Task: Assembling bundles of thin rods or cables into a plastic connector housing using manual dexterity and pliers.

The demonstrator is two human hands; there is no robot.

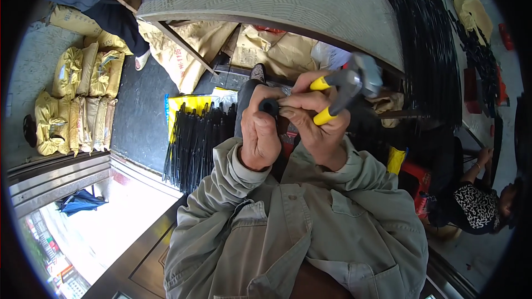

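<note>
My left hand is closed around a black tube, whose round hollow end faces up between thumb and fingers. Close against it, my right hand grips pincers by their yellow-sleeved handles. The metal head of the pincers points away to the upper right and is somewhat blurred. My right thumb and fingertips also come up to the tube's side; whether they pinch some small part there I cannot make out. Left of my hands stands a dense bundle of thin black rods.
Ahead runs a pale worktop, with paper sacks beneath it. Long black rods hang off its right end. Stacked filled sacks stand at far left. A seated person works at right, near a red crate.
</note>
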